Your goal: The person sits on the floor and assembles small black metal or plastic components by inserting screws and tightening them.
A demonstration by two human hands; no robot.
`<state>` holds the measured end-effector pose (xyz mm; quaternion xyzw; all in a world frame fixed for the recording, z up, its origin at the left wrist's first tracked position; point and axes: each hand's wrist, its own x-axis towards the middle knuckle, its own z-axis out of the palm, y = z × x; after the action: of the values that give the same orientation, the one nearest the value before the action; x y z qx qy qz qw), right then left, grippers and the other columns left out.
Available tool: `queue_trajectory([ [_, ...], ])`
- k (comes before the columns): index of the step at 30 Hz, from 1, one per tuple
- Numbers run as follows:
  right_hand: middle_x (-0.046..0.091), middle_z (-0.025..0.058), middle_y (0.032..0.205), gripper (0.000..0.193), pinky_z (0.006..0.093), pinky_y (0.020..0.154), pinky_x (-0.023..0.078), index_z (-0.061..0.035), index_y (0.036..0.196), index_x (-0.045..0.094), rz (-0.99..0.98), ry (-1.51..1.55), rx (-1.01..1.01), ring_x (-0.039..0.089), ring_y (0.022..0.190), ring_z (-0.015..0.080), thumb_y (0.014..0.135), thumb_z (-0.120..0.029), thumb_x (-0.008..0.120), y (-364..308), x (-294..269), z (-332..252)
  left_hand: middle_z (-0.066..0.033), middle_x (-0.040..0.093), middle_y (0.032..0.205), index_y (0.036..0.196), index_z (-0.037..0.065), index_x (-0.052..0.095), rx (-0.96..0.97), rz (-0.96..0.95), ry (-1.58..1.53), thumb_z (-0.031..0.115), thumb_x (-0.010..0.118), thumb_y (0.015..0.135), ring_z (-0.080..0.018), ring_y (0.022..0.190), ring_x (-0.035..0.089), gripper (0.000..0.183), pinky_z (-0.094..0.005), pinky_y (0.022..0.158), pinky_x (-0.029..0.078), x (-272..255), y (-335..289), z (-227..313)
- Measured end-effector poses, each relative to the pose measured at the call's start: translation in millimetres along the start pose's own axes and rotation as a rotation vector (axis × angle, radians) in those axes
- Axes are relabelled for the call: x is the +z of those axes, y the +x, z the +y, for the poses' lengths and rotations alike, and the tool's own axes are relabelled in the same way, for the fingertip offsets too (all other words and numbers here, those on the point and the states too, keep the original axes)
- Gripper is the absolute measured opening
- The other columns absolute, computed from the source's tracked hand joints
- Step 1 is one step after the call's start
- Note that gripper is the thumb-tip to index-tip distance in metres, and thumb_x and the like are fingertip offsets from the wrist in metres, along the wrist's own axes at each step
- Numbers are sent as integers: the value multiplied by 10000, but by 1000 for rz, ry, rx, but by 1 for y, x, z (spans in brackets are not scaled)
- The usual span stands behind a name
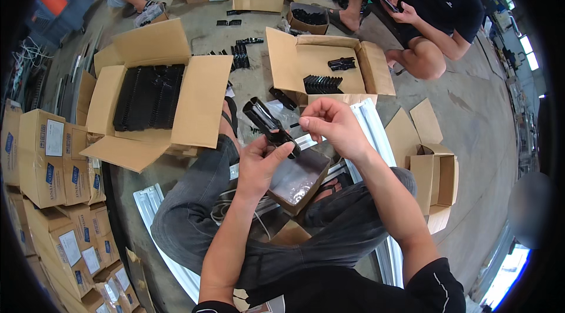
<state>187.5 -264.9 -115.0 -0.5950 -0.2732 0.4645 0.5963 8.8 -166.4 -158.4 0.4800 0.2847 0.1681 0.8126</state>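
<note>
My left hand (263, 166) grips a glossy black bracket-like part (262, 117) with a tubular end, held tilted in front of me. Just to its right, my right hand (334, 127) is closed in a pinch on a small black pin-like piece (295, 125). The piece's tip points toward the bracket; I cannot tell whether they touch. Below both hands, between my legs, stands a small cardboard box (321, 179) holding small shiny pieces, seemingly in clear plastic.
An open carton (200, 104) of stacked black parts stands left; another carton (285, 66) with several black parts lies ahead. White metal profiles (376, 136) flank my legs. Stacked boxes (35, 160) line the left. Two people sit opposite, one holding a phone (388, 3).
</note>
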Motion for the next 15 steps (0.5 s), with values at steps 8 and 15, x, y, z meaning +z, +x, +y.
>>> queue_trajectory([
  [8, 617, -21, 764, 116, 191, 545, 424, -28, 908, 624, -24, -102, 4, 531, 620, 33, 909, -119, 696, 0, 3, 7, 122, 512, 674, 1051, 31, 689, 211, 40, 87, 148, 747, 881, 25, 580, 373, 215, -181, 517, 262, 6, 5, -9],
  [15, 608, -22, 754, 110, 188, 544, 409, -21, 902, 628, -1, -28, 57, 504, 614, 27, 926, -117, 674, 2, 12, 21, 118, 370, 604, 897, 22, 683, 256, 108, 333, 146, 783, 849, 6, 564, 318, 166, -224, 482, 224, 13, 1, 4],
])
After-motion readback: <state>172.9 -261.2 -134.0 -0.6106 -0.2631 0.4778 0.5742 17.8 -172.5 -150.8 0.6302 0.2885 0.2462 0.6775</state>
